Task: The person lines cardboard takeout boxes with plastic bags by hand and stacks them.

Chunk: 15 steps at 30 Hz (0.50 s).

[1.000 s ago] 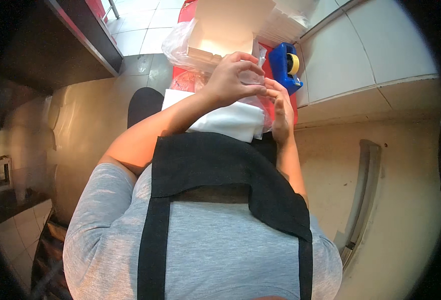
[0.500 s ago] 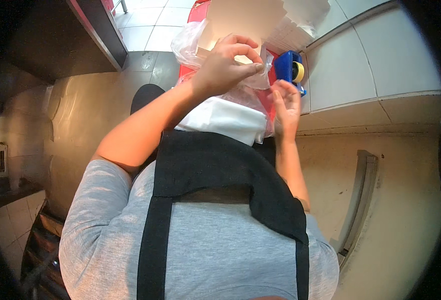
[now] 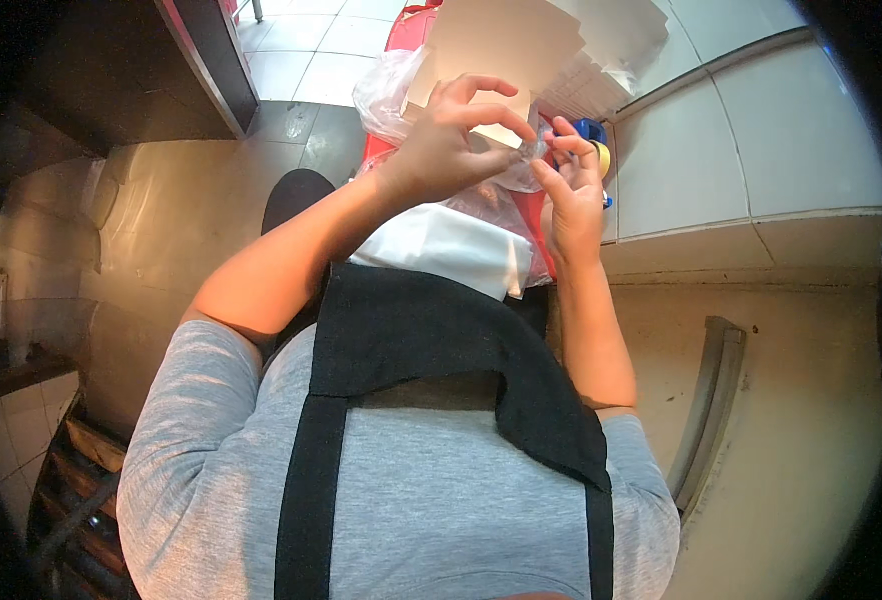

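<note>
Both hands meet in the upper middle of the frame, pinching a small piece of clear plastic film (image 3: pixel 533 150) between them. Left hand (image 3: pixel 451 140) arches over it, thumb and forefinger closed on the film, the other fingers spread and raised. Right hand (image 3: pixel 573 190) stands upright just beside it, fingertips closed on the same film from the right.

To work the film well, a light, close pinch near its edge seems wise, since thin plastic slips and tears easily.

Just behind the hands sit a clear plastic bag (image 3: pixel 386 90) and tan cardboard sheets (image 3: pixel 506 40) over a red crate (image 3: pixel 411 25). A blue tape dispenser (image 3: pixel 593 135) peeks out at the right. Below lies a white folded bag (image 3: pixel 441 248), then a black apron (image 3: pixel 411 330) in the lower frame.
</note>
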Tool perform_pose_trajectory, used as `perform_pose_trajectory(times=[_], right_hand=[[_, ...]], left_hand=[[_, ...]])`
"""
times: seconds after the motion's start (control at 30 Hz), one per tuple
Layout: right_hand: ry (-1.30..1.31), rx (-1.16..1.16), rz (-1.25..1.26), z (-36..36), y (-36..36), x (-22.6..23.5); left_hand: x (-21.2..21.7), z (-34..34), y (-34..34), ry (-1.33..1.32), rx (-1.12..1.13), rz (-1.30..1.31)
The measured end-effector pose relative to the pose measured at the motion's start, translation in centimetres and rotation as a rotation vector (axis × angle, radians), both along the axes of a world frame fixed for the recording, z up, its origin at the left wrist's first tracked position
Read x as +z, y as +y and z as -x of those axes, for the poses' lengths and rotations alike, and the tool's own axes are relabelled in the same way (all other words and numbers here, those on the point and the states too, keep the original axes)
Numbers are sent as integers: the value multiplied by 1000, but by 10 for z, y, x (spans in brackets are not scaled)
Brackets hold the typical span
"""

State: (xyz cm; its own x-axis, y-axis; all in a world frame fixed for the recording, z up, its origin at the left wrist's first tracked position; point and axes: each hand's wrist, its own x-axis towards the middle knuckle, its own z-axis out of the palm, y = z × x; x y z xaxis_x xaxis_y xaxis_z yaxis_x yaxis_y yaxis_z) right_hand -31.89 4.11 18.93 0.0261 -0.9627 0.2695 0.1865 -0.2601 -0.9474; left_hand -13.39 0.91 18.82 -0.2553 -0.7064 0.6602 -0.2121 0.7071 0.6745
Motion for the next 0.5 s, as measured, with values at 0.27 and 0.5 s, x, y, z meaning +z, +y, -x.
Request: perform_pose_trajectory(times=[0.27, 0.5], right_hand=[[-319, 182, -323, -5, -8, 6], [-460, 259, -446, -11, -17, 3]], left_hand=[[-4, -1, -2, -50, 116, 200], [-16, -2, -10, -84, 218, 245]])
